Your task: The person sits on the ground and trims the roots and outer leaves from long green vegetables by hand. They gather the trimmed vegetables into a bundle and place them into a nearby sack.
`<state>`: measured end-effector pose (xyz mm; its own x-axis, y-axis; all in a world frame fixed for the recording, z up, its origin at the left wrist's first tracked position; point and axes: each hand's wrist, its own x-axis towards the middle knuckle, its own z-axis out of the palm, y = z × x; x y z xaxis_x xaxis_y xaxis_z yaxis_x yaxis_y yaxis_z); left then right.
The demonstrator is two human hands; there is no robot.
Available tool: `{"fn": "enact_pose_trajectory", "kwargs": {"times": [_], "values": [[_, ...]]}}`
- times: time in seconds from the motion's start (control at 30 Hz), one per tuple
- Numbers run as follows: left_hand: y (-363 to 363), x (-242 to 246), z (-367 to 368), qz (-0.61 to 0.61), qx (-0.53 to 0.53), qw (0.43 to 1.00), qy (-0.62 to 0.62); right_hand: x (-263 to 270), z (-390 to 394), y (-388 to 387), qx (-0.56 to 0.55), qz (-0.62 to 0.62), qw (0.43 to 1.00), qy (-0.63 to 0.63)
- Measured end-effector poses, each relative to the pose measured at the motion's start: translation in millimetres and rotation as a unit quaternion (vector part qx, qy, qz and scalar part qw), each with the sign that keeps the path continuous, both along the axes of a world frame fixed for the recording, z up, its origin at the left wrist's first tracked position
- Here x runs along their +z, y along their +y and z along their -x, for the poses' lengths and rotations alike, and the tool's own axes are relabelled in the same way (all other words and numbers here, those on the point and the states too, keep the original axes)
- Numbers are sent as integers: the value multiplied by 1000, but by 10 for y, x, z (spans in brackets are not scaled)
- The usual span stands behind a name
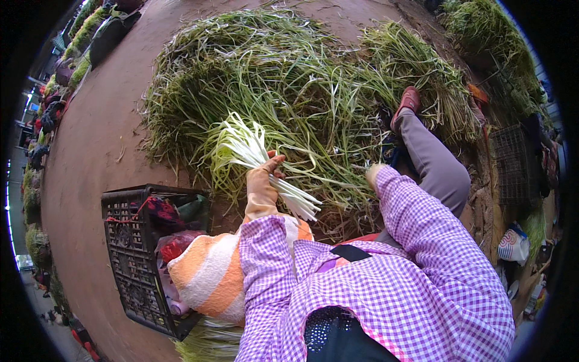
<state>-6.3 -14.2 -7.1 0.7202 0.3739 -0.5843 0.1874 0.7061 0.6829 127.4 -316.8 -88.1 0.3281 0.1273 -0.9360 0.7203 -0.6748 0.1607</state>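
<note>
My left hand [266, 178], in an orange-tan glove, is closed around a bundle of peeled, white-stemmed allium greens [251, 145]. Their cut-looking white ends point down to the right, and the pale leafy tops fan out up and to the left. At the edge of the large pile of green stalks [271, 86] is my right hand [374, 175], mostly hidden by a checked sleeve. Stalks lie against its fingers, but whether it grips any is not visible. An orange-and-white striped towel [212, 276] lies under my left forearm.
A black plastic crate [140, 267] with bags and cloth stands at the left. More white-stemmed greens [212, 339] lie below it. My leg [434, 158], with a red shoe [409, 102], stretches into the pile. Another crate [515, 165] and a white bag [513, 244] are at the right.
</note>
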Motion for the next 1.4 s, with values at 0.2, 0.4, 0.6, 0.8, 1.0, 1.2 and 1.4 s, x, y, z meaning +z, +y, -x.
{"fn": "enact_pose_trajectory", "kwargs": {"times": [0.2, 0.4, 0.6, 0.8, 1.0, 1.2, 1.4], "values": [[18, -102, 27, -11, -32, 999, 18, 783, 317, 1123, -463, -604, 632, 148], [-63, -78, 60, -120, -27, 991, 58, 668, 425, 1681, -596, -558, 524, 242], [-165, -113, 10, -176, 13, 984, 15, 298, 508, 1461, -681, -535, 461, 194], [-126, -158, 47, -181, -54, 978, 84, 353, 373, 1123, -715, -524, 441, 140], [-216, -241, 62, -73, -108, 991, 21, 460, 207, 1413, -653, -573, 453, 198], [-247, -316, 46, -121, -135, 983, 29, 367, 344, 1482, -701, -563, 392, 194], [-209, -279, 28, -65, -54, 996, 23, 397, 436, 1273, -560, -529, 592, 238]]}}
